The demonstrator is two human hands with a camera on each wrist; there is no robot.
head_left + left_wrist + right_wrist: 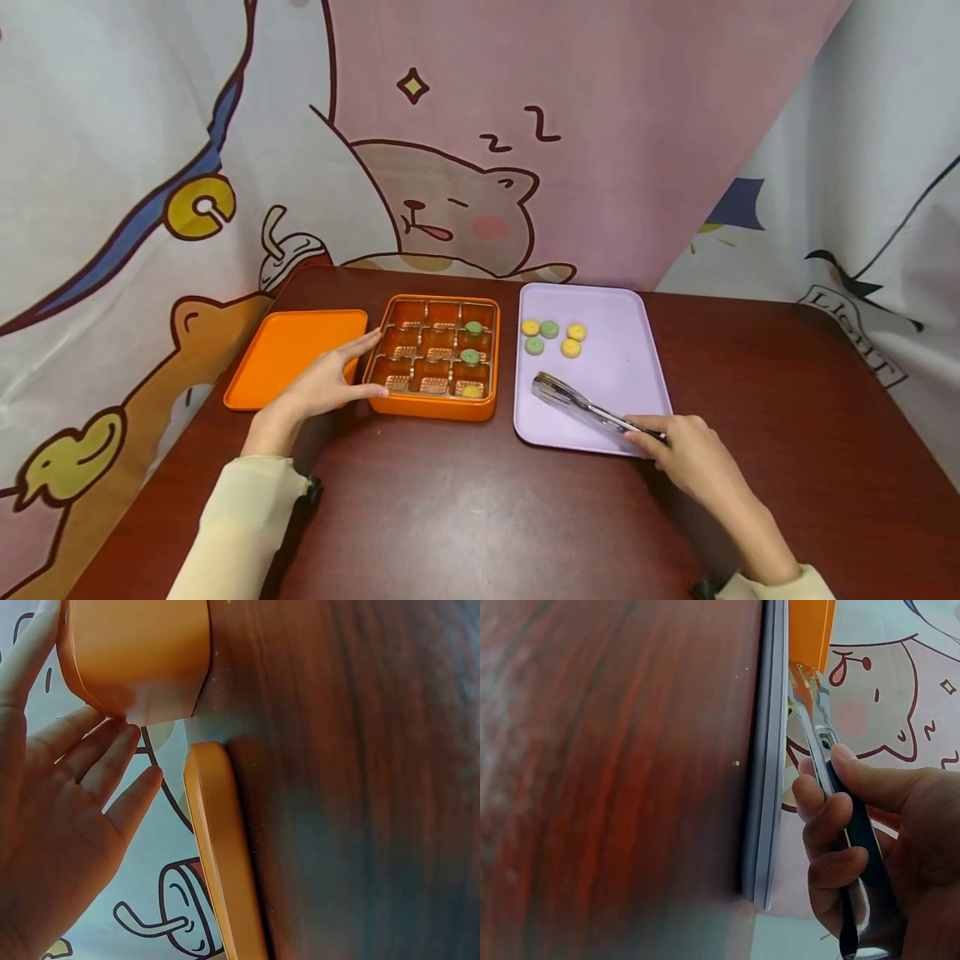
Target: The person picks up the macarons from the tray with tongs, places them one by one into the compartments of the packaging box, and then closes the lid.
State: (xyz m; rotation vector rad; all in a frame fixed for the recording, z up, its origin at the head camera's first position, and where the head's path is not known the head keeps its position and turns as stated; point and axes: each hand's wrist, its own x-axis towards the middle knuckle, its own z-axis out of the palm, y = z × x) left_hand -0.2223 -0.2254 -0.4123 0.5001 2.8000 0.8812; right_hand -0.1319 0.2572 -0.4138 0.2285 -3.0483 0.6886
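An orange box (435,407) with a clear nine-compartment insert stands mid-table. Its right column holds a green cookie (474,328) at the back, another green cookie (469,357) in the middle and a yellow cookie (472,391) in front. My left hand (322,383) spans the box's left side, fingers extended and touching it, thumb at the front left corner. With my right hand (686,450) I grip metal tongs (859,825) by their dark handles. Their tips point left over a lilac tray (622,358), nearer than its yellow cookies (571,348) and green cookies (534,345).
An orange lid (273,358) lies flat left of the box, partly behind my left hand. The dark wooden table (465,508) reaches back to a cartoon-printed curtain (600,167). The tray lies just right of the box, with a narrow gap between them.
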